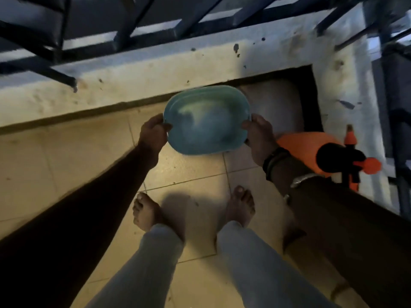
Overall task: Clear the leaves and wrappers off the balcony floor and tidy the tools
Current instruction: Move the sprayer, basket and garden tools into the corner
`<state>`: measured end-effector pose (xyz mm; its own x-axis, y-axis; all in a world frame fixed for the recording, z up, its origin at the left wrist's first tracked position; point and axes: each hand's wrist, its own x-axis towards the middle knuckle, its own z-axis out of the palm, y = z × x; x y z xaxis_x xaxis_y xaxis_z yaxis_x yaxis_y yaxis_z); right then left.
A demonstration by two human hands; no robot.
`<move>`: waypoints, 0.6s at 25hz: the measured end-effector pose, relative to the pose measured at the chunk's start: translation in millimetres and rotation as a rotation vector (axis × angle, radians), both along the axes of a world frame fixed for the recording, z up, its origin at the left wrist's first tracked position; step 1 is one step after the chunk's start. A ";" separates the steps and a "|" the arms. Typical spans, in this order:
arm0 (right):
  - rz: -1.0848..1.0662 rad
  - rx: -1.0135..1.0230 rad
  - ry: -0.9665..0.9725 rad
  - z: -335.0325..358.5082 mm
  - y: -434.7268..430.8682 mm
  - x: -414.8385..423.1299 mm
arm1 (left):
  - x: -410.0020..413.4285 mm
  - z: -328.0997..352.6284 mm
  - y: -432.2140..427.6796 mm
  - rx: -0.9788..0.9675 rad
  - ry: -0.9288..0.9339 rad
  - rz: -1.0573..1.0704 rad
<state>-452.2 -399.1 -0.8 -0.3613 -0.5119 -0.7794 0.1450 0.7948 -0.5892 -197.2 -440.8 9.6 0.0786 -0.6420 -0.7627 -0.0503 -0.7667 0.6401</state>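
A teal plastic basin [206, 120] is held above the tiled balcony floor [66, 165], its inside facing me and blurred by motion. My left hand [153, 135] grips its left rim, and my right hand [259, 138] grips its right rim. An orange pressure sprayer [311, 147] with a black pump top stands on the ledge just right of my right wrist.
A low concrete ledge [133, 72] runs along the far side and down the right, topped by a dark metal railing [124, 34]. A recessed corner [280, 103] lies behind the basin. My bare feet [146, 212] stand on the tiles below it.
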 end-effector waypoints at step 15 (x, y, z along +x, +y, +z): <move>0.103 -0.087 -0.104 344.5 4.3 129.7 | 74.5 358.3 81.5 0.016 0.282 0.310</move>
